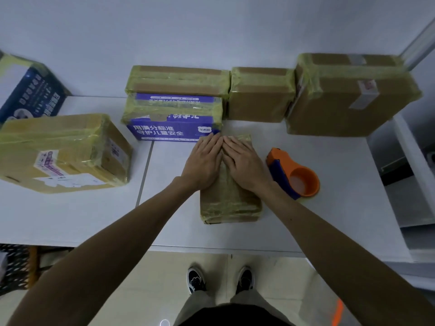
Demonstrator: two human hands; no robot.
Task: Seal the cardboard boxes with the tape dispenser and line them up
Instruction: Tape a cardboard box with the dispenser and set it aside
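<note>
Both flat hands, left hand (204, 164) and right hand (243, 164), press tape onto a small cardboard box (229, 203), seemingly light, stiff, best held by its sides.

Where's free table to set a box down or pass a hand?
Free: table between the large left box and the small box under the left hand and right hand; also front right, past the tape dispenser. Crowded: back row, purple box and brown boxes packed side by side.

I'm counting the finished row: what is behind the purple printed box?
A tape-wrapped brown cardboard box stands right behind the purple box, with its top and upper front visible. Its lower front is hidden.
</note>
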